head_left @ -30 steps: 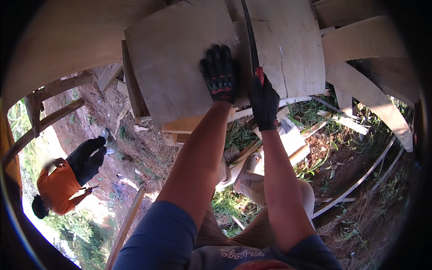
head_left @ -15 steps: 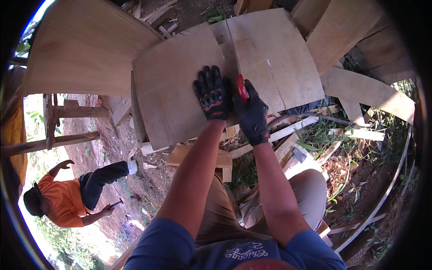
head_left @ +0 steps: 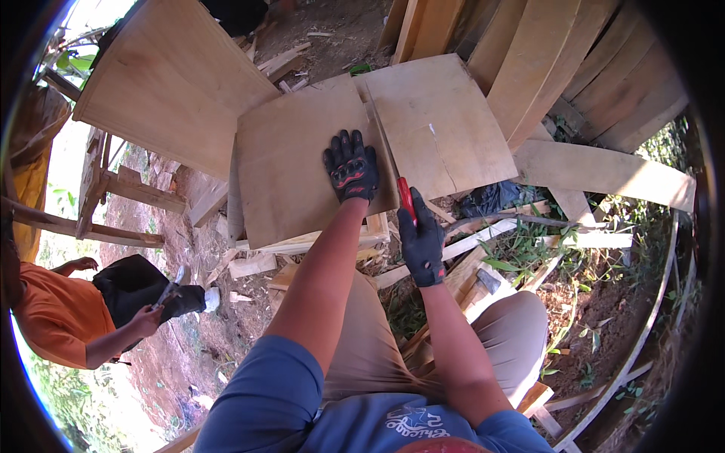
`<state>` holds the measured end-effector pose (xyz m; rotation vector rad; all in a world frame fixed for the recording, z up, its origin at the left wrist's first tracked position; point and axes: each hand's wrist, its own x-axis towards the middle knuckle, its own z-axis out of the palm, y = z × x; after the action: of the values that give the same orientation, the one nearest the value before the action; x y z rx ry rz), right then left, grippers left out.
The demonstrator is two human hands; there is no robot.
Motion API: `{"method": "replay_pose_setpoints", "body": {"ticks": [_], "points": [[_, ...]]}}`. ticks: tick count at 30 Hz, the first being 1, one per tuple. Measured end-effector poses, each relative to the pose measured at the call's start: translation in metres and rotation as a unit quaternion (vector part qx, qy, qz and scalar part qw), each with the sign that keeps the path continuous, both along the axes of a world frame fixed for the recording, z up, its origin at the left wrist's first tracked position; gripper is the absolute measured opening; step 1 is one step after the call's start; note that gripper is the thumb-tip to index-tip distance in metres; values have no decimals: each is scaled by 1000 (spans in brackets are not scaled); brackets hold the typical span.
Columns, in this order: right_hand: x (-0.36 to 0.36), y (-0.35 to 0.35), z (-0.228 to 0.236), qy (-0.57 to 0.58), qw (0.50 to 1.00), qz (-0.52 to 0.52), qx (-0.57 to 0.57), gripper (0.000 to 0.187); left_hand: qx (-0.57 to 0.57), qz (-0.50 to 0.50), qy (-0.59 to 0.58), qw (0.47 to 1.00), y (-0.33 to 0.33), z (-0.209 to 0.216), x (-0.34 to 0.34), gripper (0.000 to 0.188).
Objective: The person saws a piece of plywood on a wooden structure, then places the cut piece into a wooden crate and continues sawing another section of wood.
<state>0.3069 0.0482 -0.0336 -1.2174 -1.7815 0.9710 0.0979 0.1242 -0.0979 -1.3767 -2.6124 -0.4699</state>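
Note:
My left hand [head_left: 351, 167], in a black glove with red trim, lies flat on a plywood sheet [head_left: 279, 170], its fingers stretched out. To its right, my gloved right hand [head_left: 423, 245] is closed round the red handle of a handsaw [head_left: 406, 200]. The narrow blade runs away from me along a slit in the wood, seen nearly edge-on. On the slit's right side, the plywood [head_left: 453, 124] has a dark crack and a small pale mark. Whether both sides are still joined at the far end, I cannot tell.
Another large panel [head_left: 177, 90] leans at the far left; several boards [head_left: 529, 68] stand at the far right. Wood scraps, a black plastic bag [head_left: 487, 200] and grass lie around. A person in an orange shirt [head_left: 57, 313] at the left holds a hand tool.
My right hand has drawn the saw back toward me, while my left hand stays on the plywood. My view has shifted. The person in orange has raised the hand tool.

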Motion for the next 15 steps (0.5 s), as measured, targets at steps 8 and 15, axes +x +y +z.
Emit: {"method": "replay_pose_setpoints", "body": {"ticks": [8,15], "points": [[18,-43,5,0,995,13,-102,51,20,-5,-12,1000,-2,-2,1,60],[35,-57,-3,17,997,-13,-72,49,28,-5,-7,1000,-3,-2,1,59]]}}
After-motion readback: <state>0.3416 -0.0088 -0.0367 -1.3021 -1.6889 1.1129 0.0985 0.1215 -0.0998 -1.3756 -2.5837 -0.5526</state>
